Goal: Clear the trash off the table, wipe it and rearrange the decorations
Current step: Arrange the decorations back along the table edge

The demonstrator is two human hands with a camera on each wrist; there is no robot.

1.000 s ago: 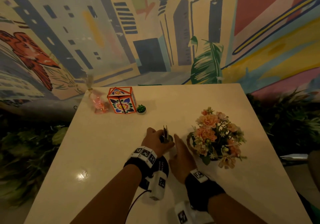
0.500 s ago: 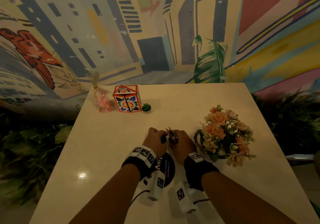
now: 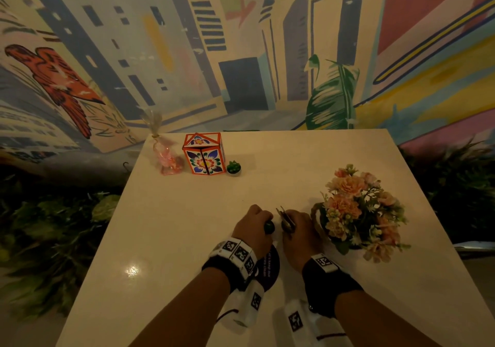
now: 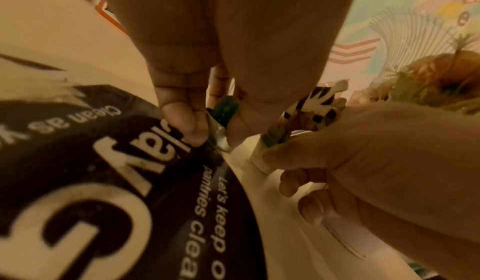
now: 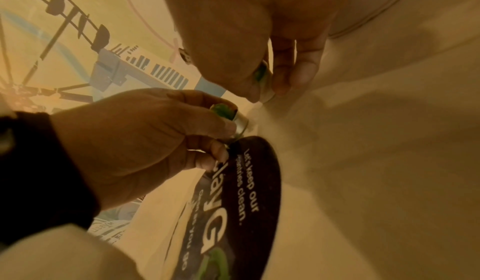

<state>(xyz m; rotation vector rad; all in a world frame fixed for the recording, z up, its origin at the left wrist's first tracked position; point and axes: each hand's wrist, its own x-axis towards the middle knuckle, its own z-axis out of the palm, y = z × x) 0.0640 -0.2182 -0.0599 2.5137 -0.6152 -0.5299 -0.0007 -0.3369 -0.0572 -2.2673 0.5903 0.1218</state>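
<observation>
Near the middle of the cream table (image 3: 187, 239), my left hand (image 3: 257, 223) pinches a tiny silver pot with a green cactus (image 4: 224, 110) at the edge of a round black sticker (image 3: 269, 266). Just to its right, my right hand (image 3: 296, 224) grips a tiny pot with a striped dark-and-white plant (image 4: 315, 103). In the right wrist view, the right hand (image 5: 270, 87) curls around that pot, whose green top (image 5: 260, 74) shows, and the left hand (image 5: 145, 136) holds the cactus pot (image 5: 228, 113). A bouquet of peach flowers (image 3: 359, 212) stands close to the right hand.
At the far left of the table stand a pink wrapped sachet (image 3: 167, 157), an orange box with a flower pattern (image 3: 203, 156) and another tiny green plant (image 3: 233, 168). A painted mural wall (image 3: 241, 52) rises behind. Dark foliage (image 3: 53, 226) borders both sides.
My right hand, earlier flat beside the pots, has curled around the striped plant pot. The two hands have drawn slightly apart, each holding one pot.
</observation>
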